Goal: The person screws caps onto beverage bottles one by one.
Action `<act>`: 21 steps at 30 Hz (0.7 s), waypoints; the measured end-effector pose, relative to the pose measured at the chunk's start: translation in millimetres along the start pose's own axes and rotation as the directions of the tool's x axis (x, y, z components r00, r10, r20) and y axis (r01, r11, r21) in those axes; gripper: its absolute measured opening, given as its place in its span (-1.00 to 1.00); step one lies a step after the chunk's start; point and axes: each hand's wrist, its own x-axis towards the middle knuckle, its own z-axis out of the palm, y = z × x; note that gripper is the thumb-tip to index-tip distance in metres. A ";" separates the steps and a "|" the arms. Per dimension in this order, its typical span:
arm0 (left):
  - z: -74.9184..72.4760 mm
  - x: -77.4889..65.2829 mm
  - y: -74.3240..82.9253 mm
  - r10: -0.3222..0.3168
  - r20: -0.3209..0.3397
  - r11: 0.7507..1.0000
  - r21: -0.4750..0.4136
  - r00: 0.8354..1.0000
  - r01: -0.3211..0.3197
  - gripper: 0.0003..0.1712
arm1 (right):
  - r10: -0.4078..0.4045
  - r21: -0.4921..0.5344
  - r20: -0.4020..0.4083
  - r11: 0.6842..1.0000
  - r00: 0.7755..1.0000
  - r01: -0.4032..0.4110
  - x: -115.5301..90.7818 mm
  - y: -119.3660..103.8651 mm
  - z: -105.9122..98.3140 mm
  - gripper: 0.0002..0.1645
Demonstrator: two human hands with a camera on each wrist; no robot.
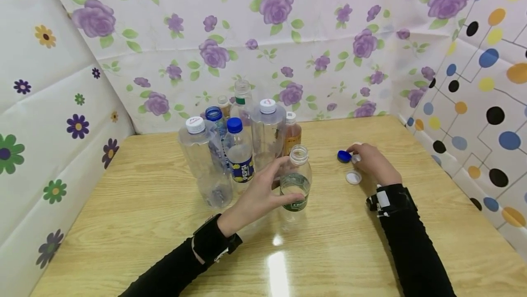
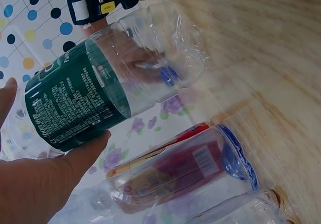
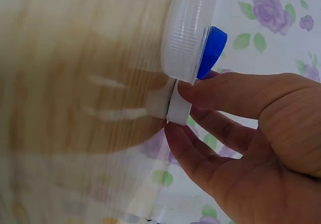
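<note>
My left hand (image 1: 259, 191) is wrapped around a clear, uncapped plastic bottle (image 1: 294, 192) with a green label, standing upright on the table. Up close in the left wrist view, the thumb and fingers lie on either side of the bottle (image 2: 83, 93). Over to the right, my right hand (image 1: 376, 166) pinches a small white bottle cap (image 3: 179, 103) at the tabletop between thumb and fingertips. Beside those fingers lie a blue cap (image 1: 344, 156) and a larger white cap (image 1: 353, 177).
Several other bottles stand grouped left of and behind the held one, including a Pepsi bottle (image 1: 240, 159) with a blue cap, a tall clear bottle (image 1: 206, 164) and an amber bottle (image 1: 292, 136). Patterned sheets (image 1: 247, 50) enclose the wooden table (image 1: 136, 224) behind and on both sides.
</note>
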 end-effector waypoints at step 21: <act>-1.6 -0.4 0.3 -0.022 0.013 1.000 0.007 1.000 0.022 -0.07 | -0.113 -0.005 -0.150 0.994 0.982 0.113 -13.5 -27.1 -25.8 -0.61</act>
